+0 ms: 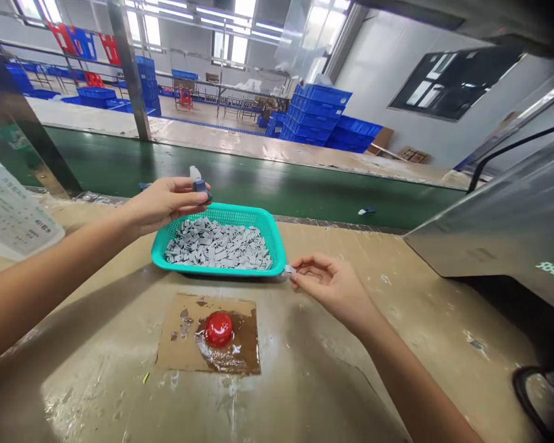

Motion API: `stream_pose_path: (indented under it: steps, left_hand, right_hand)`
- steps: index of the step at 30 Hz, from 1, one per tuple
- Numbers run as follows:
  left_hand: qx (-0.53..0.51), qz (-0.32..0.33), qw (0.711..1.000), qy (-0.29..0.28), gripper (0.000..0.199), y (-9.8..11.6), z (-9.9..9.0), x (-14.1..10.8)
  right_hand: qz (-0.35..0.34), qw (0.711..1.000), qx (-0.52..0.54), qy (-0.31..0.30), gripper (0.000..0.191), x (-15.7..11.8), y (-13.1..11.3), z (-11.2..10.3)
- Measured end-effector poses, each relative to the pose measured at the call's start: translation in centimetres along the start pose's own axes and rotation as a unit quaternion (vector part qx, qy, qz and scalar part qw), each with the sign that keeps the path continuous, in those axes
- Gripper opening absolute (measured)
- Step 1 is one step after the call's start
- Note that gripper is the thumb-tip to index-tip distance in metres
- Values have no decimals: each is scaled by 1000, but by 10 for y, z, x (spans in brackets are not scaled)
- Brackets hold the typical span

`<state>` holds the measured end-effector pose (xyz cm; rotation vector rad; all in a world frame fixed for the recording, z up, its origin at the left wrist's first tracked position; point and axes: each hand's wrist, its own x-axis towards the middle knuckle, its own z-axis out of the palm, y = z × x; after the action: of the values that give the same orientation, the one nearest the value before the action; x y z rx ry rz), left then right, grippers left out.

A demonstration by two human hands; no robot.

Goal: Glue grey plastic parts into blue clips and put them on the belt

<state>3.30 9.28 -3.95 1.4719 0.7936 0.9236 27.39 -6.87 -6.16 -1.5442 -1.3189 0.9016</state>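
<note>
A dark blue and white piece [200, 184] is pinched in the left hand [164, 202], raised by the rear left corner of the teal basket [219, 271]. The right hand [330, 284] grips a small grey piece [289, 269] at the basket's front right corner; whether it touches the rim is hard to tell. Held only by fingertips, it could slip if knocked against that rim. Nearer the person, a red dome [218, 329] sits on wet cardboard [175, 354], where a dropped piece might get soaked.
</note>
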Motion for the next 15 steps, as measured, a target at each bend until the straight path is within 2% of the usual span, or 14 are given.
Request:
stream_pose_path:
  steps: [3,7,10,15]
  left_hand:
    - [-21,-34,999,8,27,-9,3,-27]
    - [-9,-20,1000,-4,24,-17,3,-35]
    - [3,-12,1000,-8,20,-17,3,-35]
    - [-40,13,999,1,17,-14,3,-38]
  right_hand:
    - [-18,999,-26,-27,18,-21,-6,7]
    - [-56,984,-132,-105,8,-48,-6,28]
    - [-81,972,-195,-102,11,-56,-1,40]
    - [-106,963,-228,-96,12,-56,5,45]
